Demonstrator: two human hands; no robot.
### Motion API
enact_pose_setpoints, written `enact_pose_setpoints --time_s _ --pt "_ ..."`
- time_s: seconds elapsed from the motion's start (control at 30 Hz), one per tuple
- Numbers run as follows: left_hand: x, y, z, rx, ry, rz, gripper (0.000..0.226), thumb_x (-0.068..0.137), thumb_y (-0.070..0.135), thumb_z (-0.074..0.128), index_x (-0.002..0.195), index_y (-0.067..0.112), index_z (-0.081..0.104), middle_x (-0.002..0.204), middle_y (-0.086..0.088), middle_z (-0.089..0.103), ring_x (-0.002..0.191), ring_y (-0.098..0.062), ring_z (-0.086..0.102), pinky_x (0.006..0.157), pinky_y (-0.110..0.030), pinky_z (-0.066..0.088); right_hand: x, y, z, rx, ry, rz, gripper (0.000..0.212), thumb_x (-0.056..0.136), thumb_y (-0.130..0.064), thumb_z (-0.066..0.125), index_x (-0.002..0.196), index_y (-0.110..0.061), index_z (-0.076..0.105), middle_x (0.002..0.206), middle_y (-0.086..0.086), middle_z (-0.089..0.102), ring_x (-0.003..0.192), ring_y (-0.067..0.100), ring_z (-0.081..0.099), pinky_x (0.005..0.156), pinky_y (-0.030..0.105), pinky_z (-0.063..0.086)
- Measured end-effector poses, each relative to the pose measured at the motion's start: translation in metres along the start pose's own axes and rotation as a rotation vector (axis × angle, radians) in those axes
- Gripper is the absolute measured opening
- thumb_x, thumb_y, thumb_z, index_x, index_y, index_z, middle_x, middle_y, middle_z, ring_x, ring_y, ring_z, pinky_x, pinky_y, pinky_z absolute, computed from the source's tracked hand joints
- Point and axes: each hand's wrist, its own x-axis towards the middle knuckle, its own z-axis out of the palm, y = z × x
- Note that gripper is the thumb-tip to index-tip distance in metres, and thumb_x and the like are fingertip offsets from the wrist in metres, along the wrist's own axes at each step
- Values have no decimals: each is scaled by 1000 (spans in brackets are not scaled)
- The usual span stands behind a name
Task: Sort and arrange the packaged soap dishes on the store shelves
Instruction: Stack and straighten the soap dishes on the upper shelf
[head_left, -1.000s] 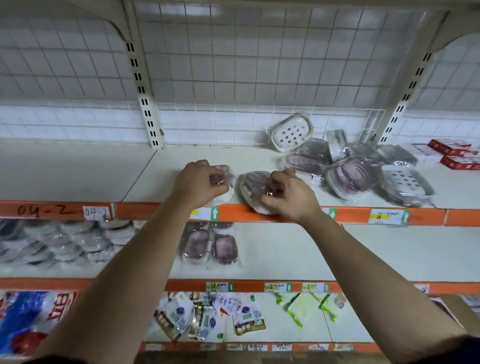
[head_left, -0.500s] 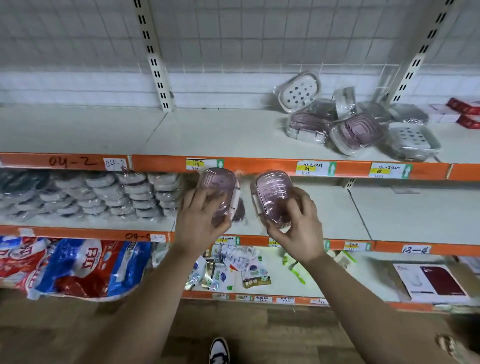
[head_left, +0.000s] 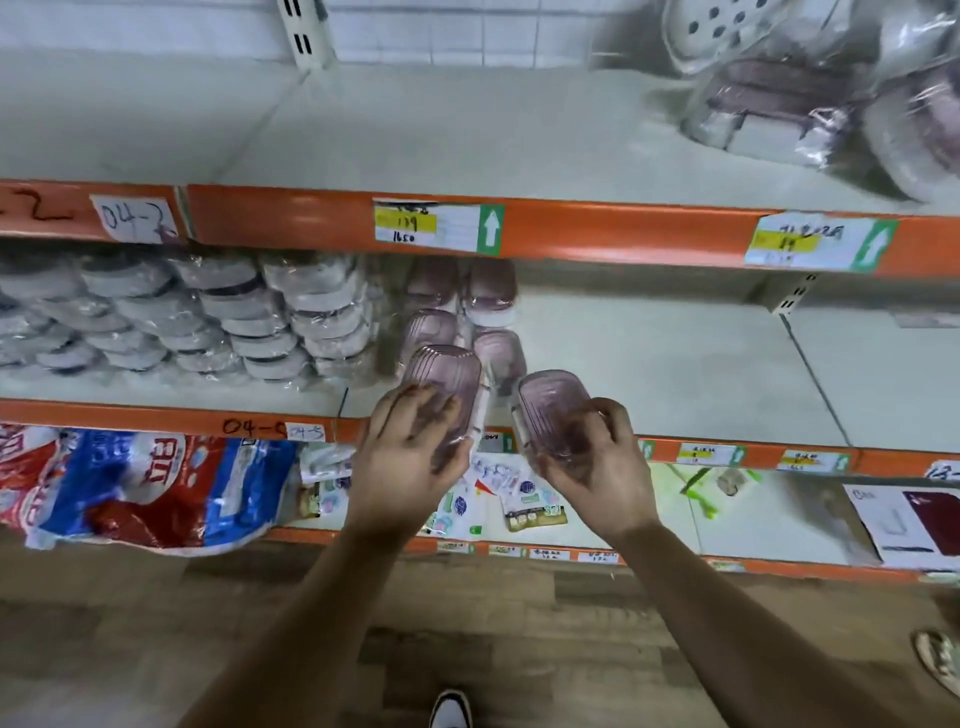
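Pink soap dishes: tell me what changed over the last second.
Left hand and right hand brought the left dish and right dish down from the top shelf to the middle shelf, before the pink row. Grips held; the top-shelf pile stayed.

Two wrapped pink soap dishes (head_left: 441, 382), held upright.

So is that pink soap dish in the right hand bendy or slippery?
Probably stiff: the pink soap dish holds its ribbed box shape in the right hand. It looks shiny and wrapped, so maybe a bit slippery. Likely light, since one hand lifts it easily.
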Motion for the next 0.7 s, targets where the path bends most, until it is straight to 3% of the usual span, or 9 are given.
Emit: enact_pose_setpoints --time_s 0.17,0.4,0.57,0.7 --pt "9 -33 40 -51 58 -26 43 89 39 58 116 8 72 125 -10 64 117 -30 55 93 -46 50 42 14 53 82 70 16 51 80 -53 61 114 -15 59 128 5 45 104 28 58 88 40 55" --pt "23 -57 65 -84 134 -21 39 90 31 61 116 5 71 124 -14 64 116 -35 58 93 -50 49 103 25 103 187 112 2 42 84 -48 67 109 -15 62 126 3 47 101 33 61 86 48 55" --pt "22 -72 80 -94 168 6 39 90 28 64 119 3 69 122 -16 65 113 -36 60 90 -52 50 119 18 123 -2 103 -21 50 90 -51 53 112 -8 65 127 12 53 113 36 54 97 45 49" --pt "24 -80 87 -97 156 18 39 92 29 63 120 2 69 123 -16 64 114 -36 59 92 -51 50 115 22 128 -126 45 -29 50 95 -51 41 117 -13 65 130 8 57 118 34 50 100 45 44"
